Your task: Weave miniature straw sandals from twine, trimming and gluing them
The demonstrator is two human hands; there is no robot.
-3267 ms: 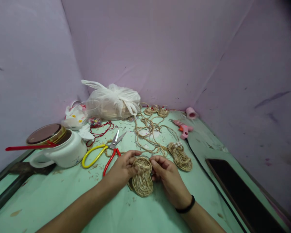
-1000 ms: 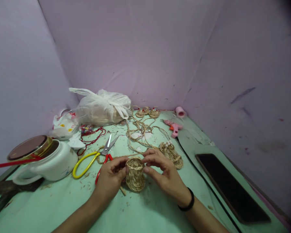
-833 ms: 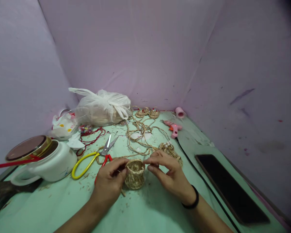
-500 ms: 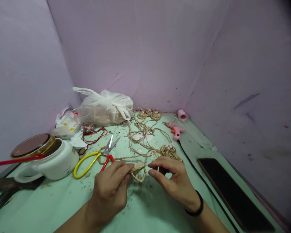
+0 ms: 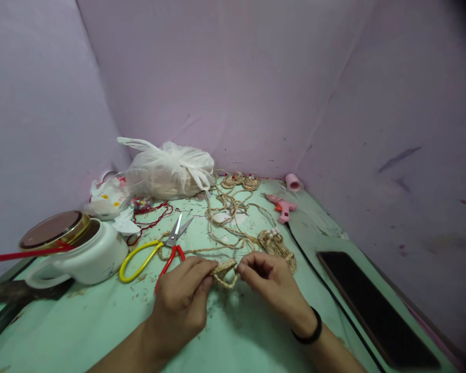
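Woven pc (image 5: 224, 267) since tipped; green tbl (image 5: 248, 336), lilac walls (image 5: 233, 77).

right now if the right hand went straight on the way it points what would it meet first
The right hand would likely meet the braided fibre piece in the left hand; present contact is unclear.

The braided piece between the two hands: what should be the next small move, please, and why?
Perhaps pinch the right end of the braided piece lightly with the right hand: the left hand grips its left end, a strand bows below, and the right hand is close at the other end, though contact there is unclear.
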